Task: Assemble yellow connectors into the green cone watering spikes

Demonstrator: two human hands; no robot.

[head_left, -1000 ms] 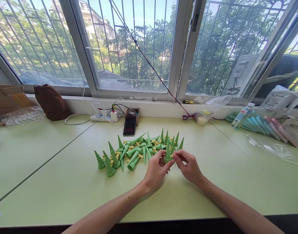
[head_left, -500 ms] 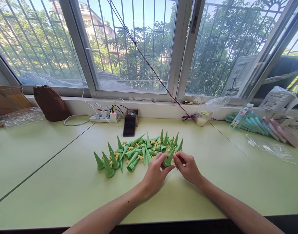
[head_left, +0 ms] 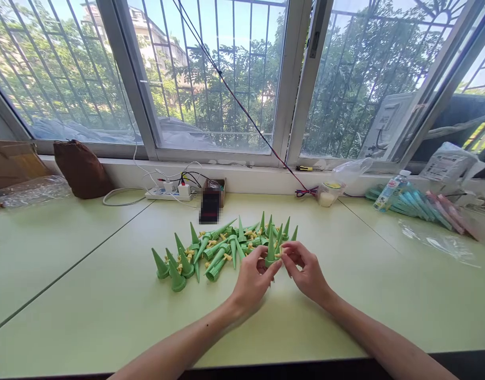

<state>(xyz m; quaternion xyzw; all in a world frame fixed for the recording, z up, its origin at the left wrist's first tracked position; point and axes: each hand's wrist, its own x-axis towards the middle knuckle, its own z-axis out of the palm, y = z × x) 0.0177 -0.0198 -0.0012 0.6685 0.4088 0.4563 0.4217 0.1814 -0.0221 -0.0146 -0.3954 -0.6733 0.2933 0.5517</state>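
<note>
My left hand (head_left: 251, 281) is closed around the base of a green plastic watering spike (head_left: 270, 246), its pointed end upward. Close against it, the fingers of my right hand (head_left: 308, 273) pinch a small yellow valve (head_left: 280, 252) at the spike's side. Fingertips partly cover where valve and spike meet. Beyond my hands and to their left lies a loose group of similar green spikes (head_left: 216, 258). Some stand on their wide ends, others lie flat, and many have yellow valves on them.
The pale green table (head_left: 147, 327) runs back to the windowsill. Along the back are a brown bag (head_left: 80, 169), a power strip (head_left: 169, 195), a small box (head_left: 214, 192) and a plastic cup (head_left: 328, 194). A bottle (head_left: 391, 191), bagged pieces (head_left: 420, 203) and clear plastic (head_left: 440, 243) lie right.
The held spike has swung from a rightward tilt to nearly upright. My right fingers have shifted slightly up and now show the yellow valve between them.
</note>
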